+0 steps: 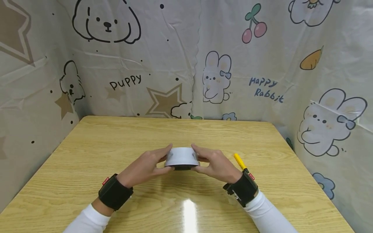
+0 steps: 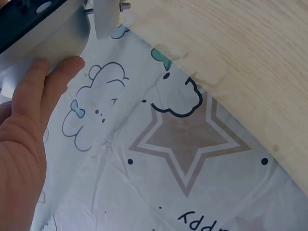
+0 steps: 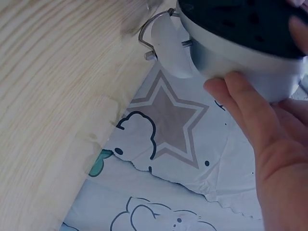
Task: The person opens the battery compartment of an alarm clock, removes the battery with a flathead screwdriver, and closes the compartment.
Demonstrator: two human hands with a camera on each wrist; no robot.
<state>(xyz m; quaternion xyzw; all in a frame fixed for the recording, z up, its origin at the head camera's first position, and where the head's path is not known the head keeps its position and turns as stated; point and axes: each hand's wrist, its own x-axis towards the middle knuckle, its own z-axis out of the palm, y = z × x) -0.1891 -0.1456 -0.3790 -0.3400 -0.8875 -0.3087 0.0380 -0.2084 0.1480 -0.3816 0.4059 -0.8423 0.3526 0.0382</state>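
A white twin-bell alarm clock [image 1: 182, 156] with a dark back is held between both hands near the middle of the table, apparently raised off it. My left hand [image 1: 144, 166] grips its left side, thumb at the lower edge and fingers higher up. On the opposite side my right hand [image 1: 218, 164] grips it in the same way. The right wrist view shows the clock's body [image 3: 245, 67], its dark perforated back, a white bell [image 3: 169, 48] and a metal handle. Part of the clock [image 2: 53, 43] and a bell [image 2: 106, 19] appear in the left wrist view; its face is hidden.
Beside my right wrist, a screwdriver [image 1: 239, 161] with a yellow handle lies on the wooden table [image 1: 96, 149], partly covered by the wrist camera. A cartoon-printed cloth [image 1: 163, 58] hangs behind the table and along its sides.
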